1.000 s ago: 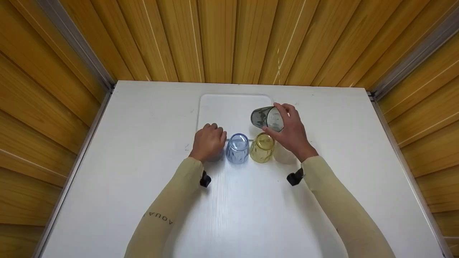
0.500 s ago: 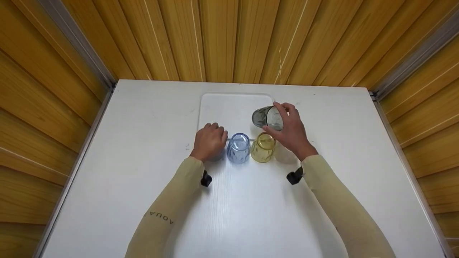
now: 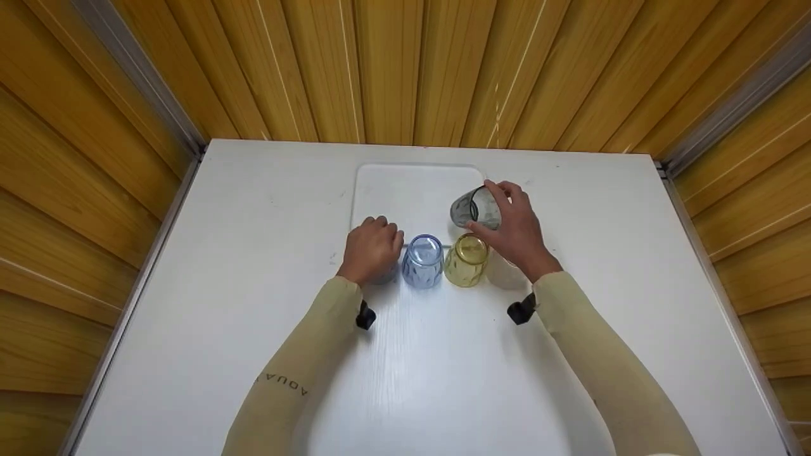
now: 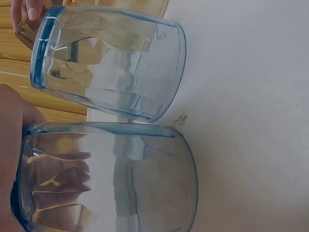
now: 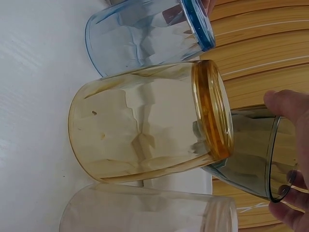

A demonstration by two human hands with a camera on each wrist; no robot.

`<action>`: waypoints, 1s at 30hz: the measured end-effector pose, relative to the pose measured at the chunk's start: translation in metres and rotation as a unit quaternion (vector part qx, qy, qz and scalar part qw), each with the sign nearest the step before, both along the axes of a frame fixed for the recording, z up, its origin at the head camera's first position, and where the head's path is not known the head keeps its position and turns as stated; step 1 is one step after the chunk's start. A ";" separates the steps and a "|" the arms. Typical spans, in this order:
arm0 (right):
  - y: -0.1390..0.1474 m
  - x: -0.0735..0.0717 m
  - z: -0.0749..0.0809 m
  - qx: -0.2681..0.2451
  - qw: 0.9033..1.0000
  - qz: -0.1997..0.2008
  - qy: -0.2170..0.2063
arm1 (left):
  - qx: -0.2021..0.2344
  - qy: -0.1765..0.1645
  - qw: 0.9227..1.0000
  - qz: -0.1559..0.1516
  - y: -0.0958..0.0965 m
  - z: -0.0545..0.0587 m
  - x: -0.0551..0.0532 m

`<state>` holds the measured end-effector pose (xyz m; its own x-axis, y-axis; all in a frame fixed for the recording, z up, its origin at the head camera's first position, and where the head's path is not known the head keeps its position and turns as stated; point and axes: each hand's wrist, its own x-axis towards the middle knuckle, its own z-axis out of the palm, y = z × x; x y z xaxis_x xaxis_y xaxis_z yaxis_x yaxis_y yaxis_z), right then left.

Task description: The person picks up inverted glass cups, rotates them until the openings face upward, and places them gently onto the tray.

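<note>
Driving remotely, I've got the right hand [image 3: 518, 228] gripping the tilted grey glass [image 3: 463, 213] just beyond the yellow glass [image 3: 466, 271], the left hand [image 3: 372, 250] clamped over the end glass [image 4: 159, 181] left of it, so imo it's the carrying step and next needs a steady hold.

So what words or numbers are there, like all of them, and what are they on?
"AQUA": on the left sleeve, upside down in the head view. Another mark after it is cut off at the sleeve's edge, so I can't read it.
I can read no writing on the glasses, and no numbers anywhere.
</note>
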<state>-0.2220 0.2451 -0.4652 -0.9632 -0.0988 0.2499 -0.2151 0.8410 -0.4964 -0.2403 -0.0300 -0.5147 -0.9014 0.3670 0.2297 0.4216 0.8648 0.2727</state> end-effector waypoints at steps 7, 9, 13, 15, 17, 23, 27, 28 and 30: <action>0.001 0.000 -0.001 0.005 1.000 0.002 -0.003 | 0.002 -0.006 1.000 -0.002 0.000 0.000 0.000; 0.002 -0.001 -0.002 0.006 1.000 0.002 -0.003 | -0.001 -0.012 1.000 -0.003 0.000 0.000 -0.001; 0.002 -0.003 -0.004 0.013 1.000 -0.002 -0.004 | -0.008 -0.019 1.000 -0.004 0.000 0.000 -0.001; 0.003 -0.003 -0.005 0.016 1.000 -0.005 -0.006 | -0.009 -0.020 1.000 -0.005 0.000 -0.001 -0.001; 0.002 -0.004 -0.006 0.017 1.000 -0.007 -0.010 | -0.009 -0.020 1.000 -0.005 0.000 -0.001 -0.002; 0.001 -0.006 -0.007 0.017 0.999 -0.013 -0.024 | -0.006 -0.014 1.000 -0.003 0.000 -0.001 -0.001; -0.001 -0.008 -0.008 0.026 0.999 -0.017 -0.034 | -0.005 -0.023 1.000 0.000 0.000 0.000 -0.001; -0.001 -0.009 -0.008 0.027 0.999 -0.018 -0.036 | -0.004 -0.022 1.000 0.000 0.000 0.000 -0.001; -0.002 -0.009 -0.008 0.032 0.999 -0.017 -0.038 | -0.002 -0.020 1.000 -0.001 0.000 0.000 -0.001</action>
